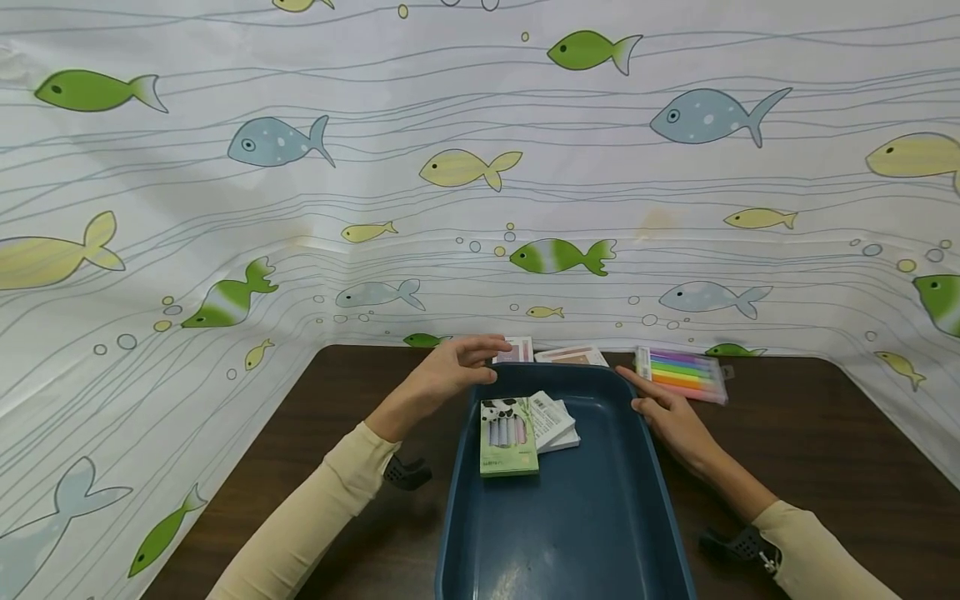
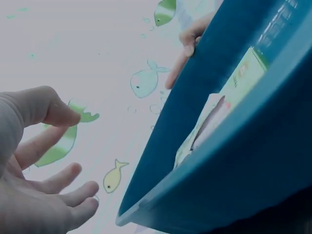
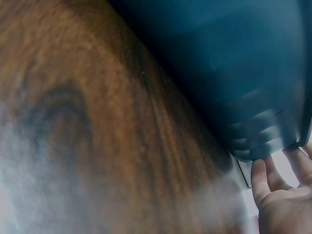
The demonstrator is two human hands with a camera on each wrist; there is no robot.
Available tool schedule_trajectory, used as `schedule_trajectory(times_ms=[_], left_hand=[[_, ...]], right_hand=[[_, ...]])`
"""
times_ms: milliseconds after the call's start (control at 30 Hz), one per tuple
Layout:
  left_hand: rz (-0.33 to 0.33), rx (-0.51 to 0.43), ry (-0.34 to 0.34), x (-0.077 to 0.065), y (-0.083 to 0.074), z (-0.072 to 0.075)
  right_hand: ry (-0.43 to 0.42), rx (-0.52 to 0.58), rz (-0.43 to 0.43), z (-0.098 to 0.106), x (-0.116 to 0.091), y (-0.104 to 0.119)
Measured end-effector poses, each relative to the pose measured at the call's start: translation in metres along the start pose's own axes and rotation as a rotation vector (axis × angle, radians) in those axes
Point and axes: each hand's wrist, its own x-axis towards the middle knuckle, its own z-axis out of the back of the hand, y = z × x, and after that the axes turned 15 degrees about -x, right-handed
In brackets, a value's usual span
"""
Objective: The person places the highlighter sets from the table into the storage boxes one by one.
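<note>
A deep blue tray [image 1: 577, 517] stands on the table. Just outside its far left corner my left hand [image 1: 453, 371] hovers with fingers loosely bent, nothing between them; a gap shows between this hand [image 2: 48, 165] and the tray in the left wrist view. My right hand [image 1: 671, 425] touches the far right corner, its index finger stretched out along the rim. Seen from the right wrist, fingertips [image 3: 259, 168] meet the corner from outside. In the tray lie a green box with panda drawings and pale sticks in its window [image 1: 510, 450] and small white boxes [image 1: 551, 421].
Behind the tray lie two flat packs, a pinkish one [image 1: 517, 348] and a brownish one [image 1: 573, 356]. A clear pack of rainbow-coloured pens [image 1: 682, 373] lies at the back right. A fish-patterned sheet [image 1: 480, 208] rises behind the dark wooden table [image 1: 810, 433].
</note>
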Motion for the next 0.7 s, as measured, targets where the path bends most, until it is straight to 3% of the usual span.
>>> schedule_trajectory(times_ms=[233, 500, 700], left_hand=[[0.011, 0.072, -0.064, 0.004, 0.008, 0.001], [0.01, 0.173, -0.171, 0.01, 0.03, 0.004], [0.041, 0.116, -0.22, 0.015, 0.05, 0.014]], right_hand=[[0.003, -0.006, -0.002, 0.001, 0.0, -0.002], [0.006, -0.002, -0.002, 0.002, 0.0, -0.002], [0.016, -0.005, 0.019, 0.002, 0.001, -0.004]])
